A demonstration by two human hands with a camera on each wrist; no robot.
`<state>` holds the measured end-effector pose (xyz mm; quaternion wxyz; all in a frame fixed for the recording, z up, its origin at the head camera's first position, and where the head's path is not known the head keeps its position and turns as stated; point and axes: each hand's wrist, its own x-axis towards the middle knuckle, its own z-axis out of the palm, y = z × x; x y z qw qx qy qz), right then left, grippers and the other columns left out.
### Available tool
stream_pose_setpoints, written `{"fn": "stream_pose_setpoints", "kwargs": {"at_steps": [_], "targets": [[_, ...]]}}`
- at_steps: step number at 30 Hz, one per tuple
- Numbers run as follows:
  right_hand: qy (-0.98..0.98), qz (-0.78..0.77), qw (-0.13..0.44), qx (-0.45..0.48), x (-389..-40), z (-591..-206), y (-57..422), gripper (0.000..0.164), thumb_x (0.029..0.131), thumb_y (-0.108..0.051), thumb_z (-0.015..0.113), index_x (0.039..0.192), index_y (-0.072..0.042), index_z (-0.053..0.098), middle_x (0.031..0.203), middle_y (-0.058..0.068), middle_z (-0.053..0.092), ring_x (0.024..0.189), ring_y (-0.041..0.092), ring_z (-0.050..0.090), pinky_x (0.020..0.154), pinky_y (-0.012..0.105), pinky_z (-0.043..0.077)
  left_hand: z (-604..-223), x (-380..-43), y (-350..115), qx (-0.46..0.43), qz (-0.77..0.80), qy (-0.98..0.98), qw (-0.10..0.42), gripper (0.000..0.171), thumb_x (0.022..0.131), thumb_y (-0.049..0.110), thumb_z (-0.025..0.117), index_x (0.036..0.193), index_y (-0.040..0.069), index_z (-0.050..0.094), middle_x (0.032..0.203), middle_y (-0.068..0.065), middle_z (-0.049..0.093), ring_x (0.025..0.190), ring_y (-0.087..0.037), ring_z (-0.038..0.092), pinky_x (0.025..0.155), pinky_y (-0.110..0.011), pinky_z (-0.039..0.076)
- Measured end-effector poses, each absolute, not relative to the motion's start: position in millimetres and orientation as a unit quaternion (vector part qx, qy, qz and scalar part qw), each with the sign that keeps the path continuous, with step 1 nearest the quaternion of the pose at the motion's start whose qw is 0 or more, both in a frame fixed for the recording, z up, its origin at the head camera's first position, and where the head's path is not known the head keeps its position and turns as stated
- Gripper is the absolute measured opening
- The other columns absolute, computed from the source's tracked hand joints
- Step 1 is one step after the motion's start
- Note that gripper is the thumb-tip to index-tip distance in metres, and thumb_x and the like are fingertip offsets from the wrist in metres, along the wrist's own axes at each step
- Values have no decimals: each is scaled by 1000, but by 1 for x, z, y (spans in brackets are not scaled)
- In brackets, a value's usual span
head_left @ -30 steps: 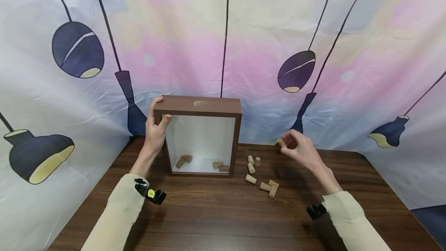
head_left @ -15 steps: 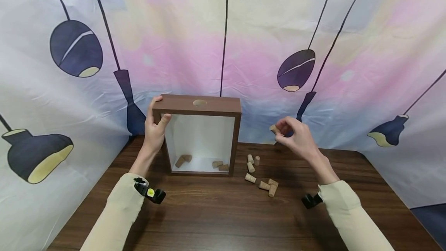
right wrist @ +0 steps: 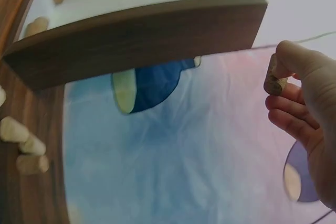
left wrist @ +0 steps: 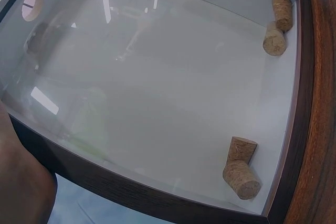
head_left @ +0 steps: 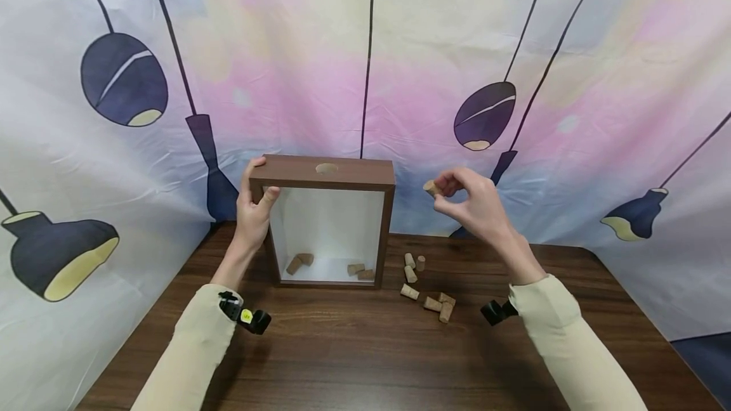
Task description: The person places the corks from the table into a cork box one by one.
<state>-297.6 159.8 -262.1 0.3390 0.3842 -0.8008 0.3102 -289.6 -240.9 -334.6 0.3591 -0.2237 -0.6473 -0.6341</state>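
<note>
A brown shadow box (head_left: 365,174) with a clear front and white inside stands upright on the table, a round hole (head_left: 327,169) in its top. My left hand (head_left: 252,217) grips its upper left corner, thumb on the front. Two corks (left wrist: 242,171) lie in the box's bottom left corner and two more corks (left wrist: 277,27) at the bottom right. To the right of the box, raised near its top's height, my right hand (head_left: 474,205) pinches a cork (head_left: 429,188) between thumb and fingers. The right wrist view has this cork (right wrist: 274,82) apart from the box.
Several loose corks (head_left: 409,292) lie on the dark wooden table (head_left: 342,347) right of the box, some upright, some on their sides. A printed cloth (head_left: 320,81) with lamp drawings hangs close behind the table.
My right hand has moved up and left with the pinched cork, from low over the table's back edge toward the box's top. The left hand and the box have stayed put.
</note>
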Motion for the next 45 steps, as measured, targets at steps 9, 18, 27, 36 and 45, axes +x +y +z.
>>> {"fn": "stream_pose_setpoints", "kwargs": {"at_steps": [9, 18, 27, 36, 45], "targets": [[-768, 319, 350, 432, -297, -230, 126, 16, 80, -4, 71, 95, -7, 67, 88, 3, 67, 77, 12, 62, 74, 22, 50, -337, -292, -244, -226, -635, -644, 363, 64, 96, 29, 67, 150, 11, 38, 151, 2, 38, 130, -14, 39, 105, -26, 30], [-758, 309, 340, 462, -293, -210, 89, 18, 81, -5, 71, 98, -4, 67, 91, 6, 67, 79, 14, 62, 75, 28, 52, -335, -289, -247, -216, -624, -658, 362, 64, 96, 29, 67, 151, 13, 38, 153, 3, 36, 135, -13, 35, 108, -28, 28], [-766, 303, 301, 481, -293, -199, 56, 18, 82, -6, 69, 100, -4, 66, 93, 5, 66, 83, 14, 62, 76, 27, 52, -326, -277, -245, -197, -626, -670, 348, 69, 96, 34, 66, 154, 14, 34, 155, -4, 35, 136, -13, 35, 107, -29, 29], [-789, 294, 240, 483, -293, -199, 30, 15, 87, -6, 66, 102, -7, 65, 95, 4, 65, 84, 13, 62, 76, 24, 53, -315, -263, -237, -186, -608, -686, 355, 82, 92, 47, 67, 154, 6, 31, 161, -14, 25, 150, -23, 20, 116, -44, 20], [-826, 293, 189, 443, -295, -202, 20, 18, 89, -9, 64, 106, -12, 65, 96, 0, 66, 82, 11, 61, 77, 26, 51, -317, -270, -230, -208, -615, -672, 356, 80, 93, 46, 67, 153, 6, 32, 160, -17, 26, 149, -27, 21, 117, -50, 16]]}}
